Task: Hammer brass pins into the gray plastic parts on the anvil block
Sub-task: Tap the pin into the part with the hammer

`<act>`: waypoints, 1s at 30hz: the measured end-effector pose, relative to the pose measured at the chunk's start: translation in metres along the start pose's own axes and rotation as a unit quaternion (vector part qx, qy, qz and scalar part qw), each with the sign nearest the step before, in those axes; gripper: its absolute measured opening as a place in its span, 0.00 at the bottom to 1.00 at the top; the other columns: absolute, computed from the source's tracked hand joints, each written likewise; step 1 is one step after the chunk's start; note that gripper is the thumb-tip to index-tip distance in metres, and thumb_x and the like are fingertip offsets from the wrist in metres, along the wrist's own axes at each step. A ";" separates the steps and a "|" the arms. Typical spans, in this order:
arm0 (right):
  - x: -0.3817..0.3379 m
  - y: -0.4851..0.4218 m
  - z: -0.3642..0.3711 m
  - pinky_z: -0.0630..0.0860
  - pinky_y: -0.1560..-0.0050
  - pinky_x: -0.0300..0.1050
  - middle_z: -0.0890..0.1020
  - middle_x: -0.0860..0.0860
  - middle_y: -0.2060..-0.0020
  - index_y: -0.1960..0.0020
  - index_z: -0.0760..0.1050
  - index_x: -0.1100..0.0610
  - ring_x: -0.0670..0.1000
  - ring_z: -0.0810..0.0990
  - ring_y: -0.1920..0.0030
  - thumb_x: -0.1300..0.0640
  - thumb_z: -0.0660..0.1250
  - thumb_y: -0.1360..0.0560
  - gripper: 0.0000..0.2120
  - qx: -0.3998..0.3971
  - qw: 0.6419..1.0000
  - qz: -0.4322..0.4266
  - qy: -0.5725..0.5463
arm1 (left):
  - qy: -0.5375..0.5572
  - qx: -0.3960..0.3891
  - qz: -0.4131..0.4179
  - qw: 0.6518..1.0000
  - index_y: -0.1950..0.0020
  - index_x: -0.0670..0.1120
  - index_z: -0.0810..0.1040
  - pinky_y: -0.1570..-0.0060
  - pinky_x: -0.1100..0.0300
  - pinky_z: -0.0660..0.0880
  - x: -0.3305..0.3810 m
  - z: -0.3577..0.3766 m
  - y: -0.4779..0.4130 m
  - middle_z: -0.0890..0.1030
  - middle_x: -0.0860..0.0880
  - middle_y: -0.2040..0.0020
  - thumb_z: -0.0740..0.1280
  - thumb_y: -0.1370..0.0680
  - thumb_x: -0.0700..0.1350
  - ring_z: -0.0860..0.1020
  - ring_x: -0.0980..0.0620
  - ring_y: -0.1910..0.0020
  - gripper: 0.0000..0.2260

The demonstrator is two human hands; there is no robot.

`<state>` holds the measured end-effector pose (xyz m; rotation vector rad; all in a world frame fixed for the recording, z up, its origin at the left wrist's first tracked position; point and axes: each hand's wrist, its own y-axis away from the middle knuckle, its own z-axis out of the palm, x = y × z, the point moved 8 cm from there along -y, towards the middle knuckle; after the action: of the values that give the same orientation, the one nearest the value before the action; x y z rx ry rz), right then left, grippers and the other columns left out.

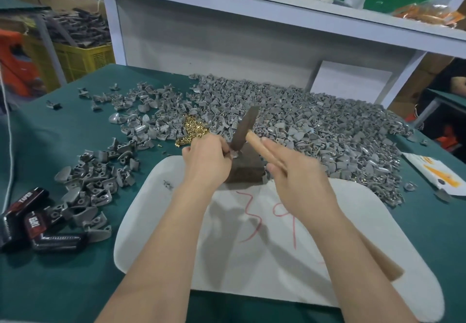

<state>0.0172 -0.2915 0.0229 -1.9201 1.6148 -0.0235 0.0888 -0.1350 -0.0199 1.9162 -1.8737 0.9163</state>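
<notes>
A dark anvil block point(245, 169) stands on a white pad point(252, 259) in front of me. My left hand point(206, 161) pinches a small gray plastic part point(234, 154) on the block's top left edge. My right hand point(295, 171) grips the wooden handle of a hammer point(243, 130), whose dark metal head is tilted with its lower end just above the part. A small heap of brass pins point(193, 131) lies behind my left hand. A pin in the part cannot be made out.
A large heap of gray parts point(302, 126) covers the green table behind and to the right. A smaller pile of gray parts point(95, 184) lies left, next to black packs point(32, 219). A white shelf point(227, 0) rises at the back, a paper point(438, 176) lies at right.
</notes>
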 end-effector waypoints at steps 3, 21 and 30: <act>0.006 -0.004 -0.004 0.75 0.49 0.45 0.81 0.47 0.44 0.31 0.67 0.38 0.54 0.79 0.48 0.57 0.63 0.23 0.23 -0.007 0.999 0.018 0.028 | 0.005 0.005 -0.004 1.000 0.57 0.51 0.81 0.44 0.53 0.64 -0.001 0.000 0.000 0.82 0.50 0.51 0.67 0.24 0.44 0.74 0.45 0.43 0.04; -0.010 0.000 0.006 0.75 0.43 0.47 0.80 0.46 0.41 0.31 0.63 0.35 0.52 0.79 0.45 0.59 0.63 0.23 0.27 -0.027 0.998 -0.041 0.031 | 0.000 0.013 -0.009 1.000 0.55 0.51 0.82 0.42 0.52 0.64 -0.002 0.001 -0.003 0.82 0.50 0.50 0.68 0.24 0.44 0.75 0.44 0.44 0.04; -0.010 0.007 0.006 0.71 0.47 0.40 0.81 0.45 0.43 0.31 0.66 0.38 0.45 0.78 0.50 0.62 0.65 0.25 0.28 -0.001 0.999 -0.044 -0.011 | -0.006 0.016 -0.017 1.000 0.55 0.51 0.82 0.44 0.53 0.63 -0.003 0.002 -0.004 0.82 0.50 0.49 0.67 0.24 0.44 0.74 0.45 0.43 0.04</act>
<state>0.0109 -0.2807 0.0188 -1.9850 1.5143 -0.0366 0.0930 -0.1337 -0.0227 1.9716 -1.8379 0.9317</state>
